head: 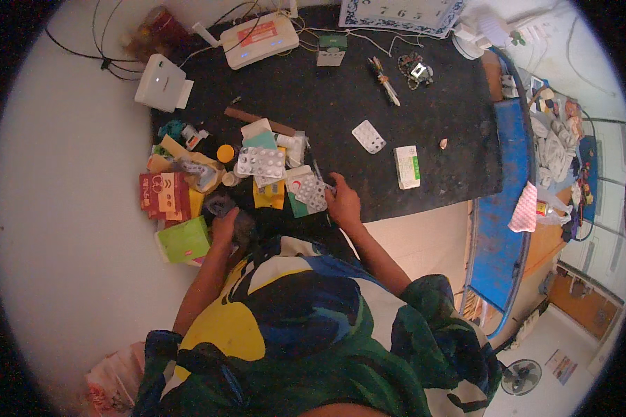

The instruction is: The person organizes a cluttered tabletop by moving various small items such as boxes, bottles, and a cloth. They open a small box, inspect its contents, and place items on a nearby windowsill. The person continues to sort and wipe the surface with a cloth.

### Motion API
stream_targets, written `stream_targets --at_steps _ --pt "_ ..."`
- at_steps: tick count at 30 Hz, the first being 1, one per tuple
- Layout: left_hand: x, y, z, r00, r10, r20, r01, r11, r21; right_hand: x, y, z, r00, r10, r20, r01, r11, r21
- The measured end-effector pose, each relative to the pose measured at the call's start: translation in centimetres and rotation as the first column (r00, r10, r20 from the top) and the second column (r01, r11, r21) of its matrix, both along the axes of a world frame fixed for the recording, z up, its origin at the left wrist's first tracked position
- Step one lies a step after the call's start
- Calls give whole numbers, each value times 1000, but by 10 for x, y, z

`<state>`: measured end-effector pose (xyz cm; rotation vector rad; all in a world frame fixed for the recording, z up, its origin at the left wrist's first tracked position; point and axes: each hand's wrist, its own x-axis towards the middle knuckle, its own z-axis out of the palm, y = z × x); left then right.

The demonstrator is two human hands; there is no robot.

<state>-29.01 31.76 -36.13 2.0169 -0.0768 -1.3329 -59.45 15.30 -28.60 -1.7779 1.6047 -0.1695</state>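
My left hand (224,227) grips a dark, crumpled thing (221,206), perhaps a plastic bag, at the near left of the black table. My right hand (344,200) is at the right end of the pile, its fingertips at the edge of a blister pack of tablets (310,192); whether it holds the pack I cannot tell. Between the hands lie a larger blister pack (261,162), a yellow packet (269,195) and a bottle with an orange cap (225,153). A red box (164,195) and a green box (183,241) are left of my left hand.
Farther right lie a small blister pack (369,137), a white and green medicine box (407,167), bundled pens (384,82) and a beaded string (414,70). A white router (260,40) with cables and a small green box (332,50) stand at the back. A blue-topped surface (501,224) adjoins the right side.
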Motion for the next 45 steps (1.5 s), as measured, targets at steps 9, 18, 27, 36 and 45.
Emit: stream_targets --at_steps 9,18,27,36,45 --pt "-11 -9 33 991 -74 110 83 993 -79 -115 -96 23 957 -282 69 289 917 -275" --pt "-14 -10 29 985 -76 157 85 995 -48 -154 -182 2 936 -325 -134 217 835 -505" --pt "-1 4 1 960 -143 240 157 987 -42 -92 -147 11 924 -129 -361 60 979 -196" --pt "-23 -24 54 975 -71 210 70 997 12 -57 -130 3 939 -227 -258 190 969 -158" --pt "-5 4 5 908 -199 368 201 979 32 -100 -171 -10 979 -194 -57 182 968 -172"
